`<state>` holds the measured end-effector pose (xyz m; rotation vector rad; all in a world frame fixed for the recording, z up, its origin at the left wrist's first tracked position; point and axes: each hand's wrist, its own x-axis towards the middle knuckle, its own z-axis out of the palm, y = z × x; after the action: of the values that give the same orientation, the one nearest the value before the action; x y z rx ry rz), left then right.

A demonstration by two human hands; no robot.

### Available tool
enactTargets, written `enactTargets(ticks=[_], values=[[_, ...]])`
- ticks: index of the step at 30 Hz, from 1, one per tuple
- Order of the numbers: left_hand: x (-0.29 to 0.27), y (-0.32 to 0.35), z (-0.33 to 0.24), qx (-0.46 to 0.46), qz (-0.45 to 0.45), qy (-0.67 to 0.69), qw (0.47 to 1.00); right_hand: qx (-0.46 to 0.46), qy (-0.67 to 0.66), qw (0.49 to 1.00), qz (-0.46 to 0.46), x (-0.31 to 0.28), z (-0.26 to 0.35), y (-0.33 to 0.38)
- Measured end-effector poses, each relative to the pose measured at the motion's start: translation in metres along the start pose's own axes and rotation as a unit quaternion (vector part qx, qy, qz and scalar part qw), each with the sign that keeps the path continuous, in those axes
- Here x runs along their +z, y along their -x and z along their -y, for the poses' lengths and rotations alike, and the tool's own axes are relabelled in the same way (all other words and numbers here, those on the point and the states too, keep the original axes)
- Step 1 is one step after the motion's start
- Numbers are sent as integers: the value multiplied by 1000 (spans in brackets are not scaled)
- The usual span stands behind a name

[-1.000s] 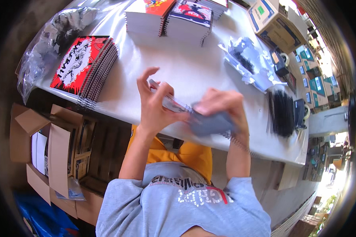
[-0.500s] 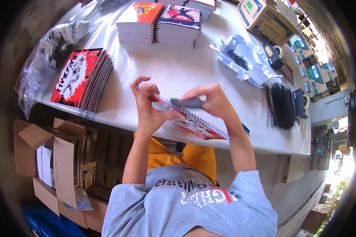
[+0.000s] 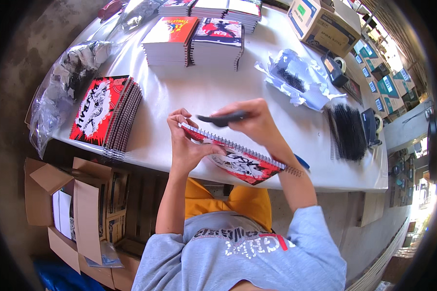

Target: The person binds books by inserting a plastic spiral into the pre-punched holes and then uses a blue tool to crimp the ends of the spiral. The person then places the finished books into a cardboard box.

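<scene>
My left hand (image 3: 183,148) grips a spiral notebook (image 3: 245,167) with a red, white and black cover, thumb on its front face. The notebook is held up on edge over the table's near side, its binding uppermost. Along that edge runs a wire-like coil (image 3: 238,147), and a loose length of it sticks out past the right end, by my right forearm. My right hand (image 3: 257,121) is closed round a dark grey, elongated tool (image 3: 223,118) with a tapered end; its exact kind is unclear. The tool is just above the coil, apart from it.
Left on the table is a stack of red notebooks (image 3: 99,111) beside crumpled clear plastic (image 3: 58,92). Notebook piles (image 3: 216,46) stand at the back. To the right are torn paper (image 3: 306,92), black coils (image 3: 347,133), tape dispensers (image 3: 371,127) and a carton (image 3: 320,24). An open carton (image 3: 90,218) sits below left.
The tool in my right hand has lifted off the coil and shifted slightly up and left. My left hand keeps its hold on the notebook, whose cover shows more. The whole view has shifted a little.
</scene>
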<state>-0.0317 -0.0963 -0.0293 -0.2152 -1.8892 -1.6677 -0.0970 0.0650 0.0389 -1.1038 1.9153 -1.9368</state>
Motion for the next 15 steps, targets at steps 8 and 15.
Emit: enactTargets(ticks=[8, 15], values=[[9, 3, 3, -20, -11, 113, 993, 46, 519, 853, -7, -28, -47, 4], [-14, 9, -20, -105, -112, 103, 983, 249, 535, 780, -207, -90, -28, 144]])
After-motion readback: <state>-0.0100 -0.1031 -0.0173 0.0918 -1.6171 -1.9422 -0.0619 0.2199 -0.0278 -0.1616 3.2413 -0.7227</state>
